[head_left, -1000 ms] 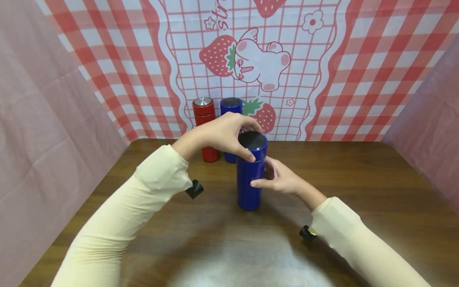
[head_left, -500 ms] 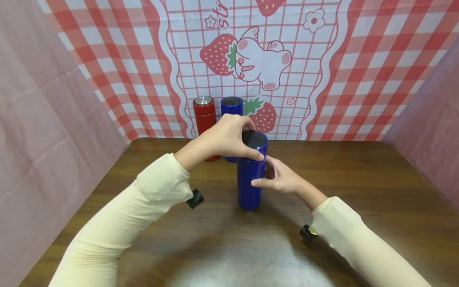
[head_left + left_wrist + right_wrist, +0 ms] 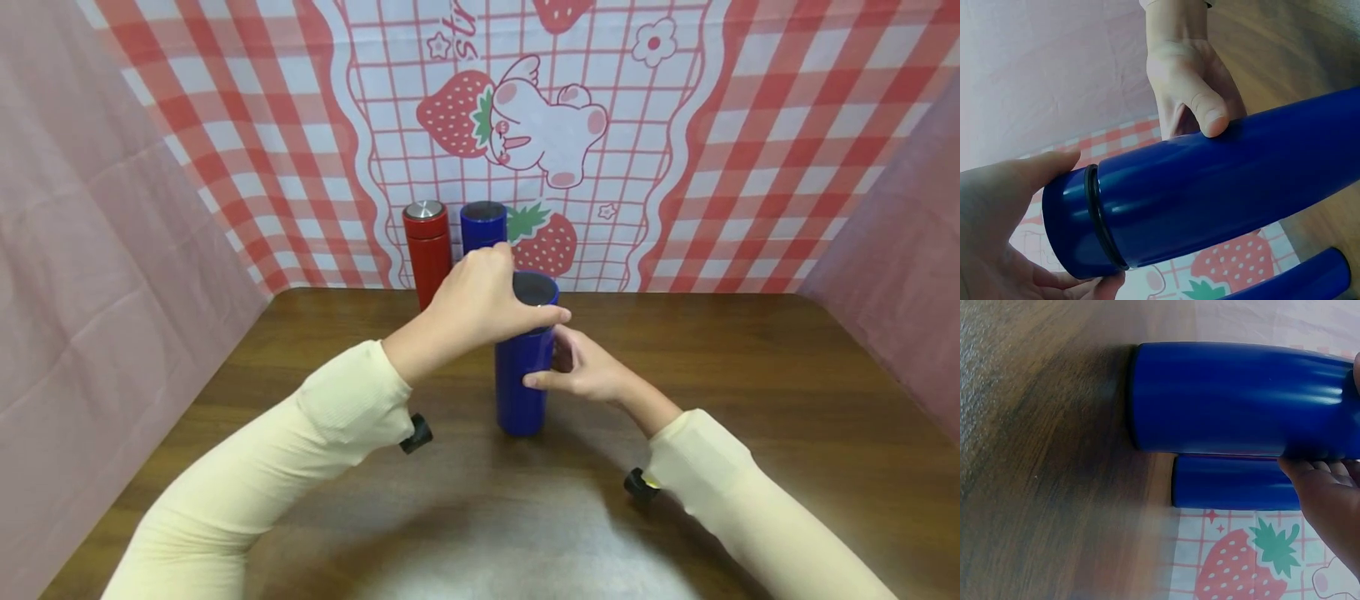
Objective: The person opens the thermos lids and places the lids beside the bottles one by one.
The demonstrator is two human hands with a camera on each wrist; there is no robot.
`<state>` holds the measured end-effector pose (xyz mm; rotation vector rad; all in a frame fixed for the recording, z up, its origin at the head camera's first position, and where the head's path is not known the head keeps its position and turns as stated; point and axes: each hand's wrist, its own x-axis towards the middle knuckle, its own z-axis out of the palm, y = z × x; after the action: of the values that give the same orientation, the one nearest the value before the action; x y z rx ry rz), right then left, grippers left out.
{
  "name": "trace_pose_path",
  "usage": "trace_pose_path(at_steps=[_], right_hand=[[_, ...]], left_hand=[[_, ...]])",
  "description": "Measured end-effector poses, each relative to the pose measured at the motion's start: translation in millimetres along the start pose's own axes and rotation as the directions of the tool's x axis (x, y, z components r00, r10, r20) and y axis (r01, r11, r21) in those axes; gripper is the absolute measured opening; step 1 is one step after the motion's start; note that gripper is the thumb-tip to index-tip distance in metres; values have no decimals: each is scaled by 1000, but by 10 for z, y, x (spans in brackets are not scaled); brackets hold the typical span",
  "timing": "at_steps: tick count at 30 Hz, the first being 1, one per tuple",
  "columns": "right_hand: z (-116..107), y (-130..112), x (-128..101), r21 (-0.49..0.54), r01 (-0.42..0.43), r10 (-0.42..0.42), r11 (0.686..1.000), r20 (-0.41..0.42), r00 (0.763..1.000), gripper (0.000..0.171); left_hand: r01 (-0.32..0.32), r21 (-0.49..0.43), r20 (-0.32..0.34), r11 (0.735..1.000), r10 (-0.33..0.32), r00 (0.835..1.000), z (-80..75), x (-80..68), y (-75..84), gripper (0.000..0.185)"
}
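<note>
Near the middle of the wooden table, well in front of the strawberry-print cloth, a blue flask stands upright on its base. The left hand is curled over its top, fingers and thumb wrapped round the blue lid. The right hand clasps the body lower down, thumb across the front and fingers round the far side, so that the flask is steadied from both ends.

From the left wrist view, the lid sits flush on the body with only a thin dark ring showing at the seam, so it looks seated or very nearly so; I cannot tell from these frames whether it is being loosened or tightened. As a judgement, the twisting of the lid is the step in hand, and the lid is not yet off the flask.

Counted: three flasks in all. Two are blue, the one being held and a second blue flask behind it, close to the cloth. One is a red flask with a silver top, just to the left of the second blue one. Both rear flasks stand upright with lids on. Two hands are at work, both in cream sleeves.
</note>
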<state>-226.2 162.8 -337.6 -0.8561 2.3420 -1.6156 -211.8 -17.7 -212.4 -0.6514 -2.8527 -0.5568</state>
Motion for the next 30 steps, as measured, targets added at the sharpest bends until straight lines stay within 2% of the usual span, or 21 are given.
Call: trace_pose_path(at_steps=[3, 6, 8, 10, 11, 13, 16, 18, 20, 22, 30], right_hand=[[3, 0, -3, -4, -5, 5, 1000, -3, 1000, 61], [2, -1, -13, -7, -10, 10, 1000, 1, 1000, 60], [-1, -1, -15, -10, -8, 8, 1000, 6, 1000, 59], [-7, 2, -13, -10, -4, 4, 1000, 12, 1000, 62], [-9, 2, -9, -9, 0, 0, 1000, 14, 1000, 64], [-14, 3, -2, -3, 10, -10, 1000, 17, 1000, 66], [-21, -2, 4, 9, 20, -20, 1000, 18, 1000, 67], [-25, -6, 6, 11, 23, -24, 1000, 15, 1000, 66], [-28, -8, 7, 18, 25, -25, 1000, 13, 1000, 65], [-28, -9, 12, 24, 26, -27, 999, 14, 1000, 65], [-25, 10, 5, 21, 27, -28, 999, 27, 999, 67]], left_hand=[[-6, 1, -7, 1000, 6, 1000, 10, -6, -7, 81], [-37, -1, 14, 999, 37, 999, 7, -9, -30, 74], [-80, -16, 44, 997, 80, 996, -4, -3, -53, 73], [-149, -43, 87, 988, 152, 985, -33, 15, -89, 72], [-194, -57, 110, 979, 199, 974, -54, 32, -108, 73], [-295, -90, 165, 951, 306, 938, -101, 76, -147, 76], [-422, -139, 251, 896, 444, 860, -178, 147, -198, 79], [-467, -170, 298, 868, 497, 815, -213, 194, -227, 78], [-481, -192, 333, 855, 518, 788, -237, 237, -257, 75], [-480, -206, 354, 852, 523, 776, -254, 277, -292, 70], [-441, -281, 360, 852, 520, 775, -278, 338, -403, 61]])
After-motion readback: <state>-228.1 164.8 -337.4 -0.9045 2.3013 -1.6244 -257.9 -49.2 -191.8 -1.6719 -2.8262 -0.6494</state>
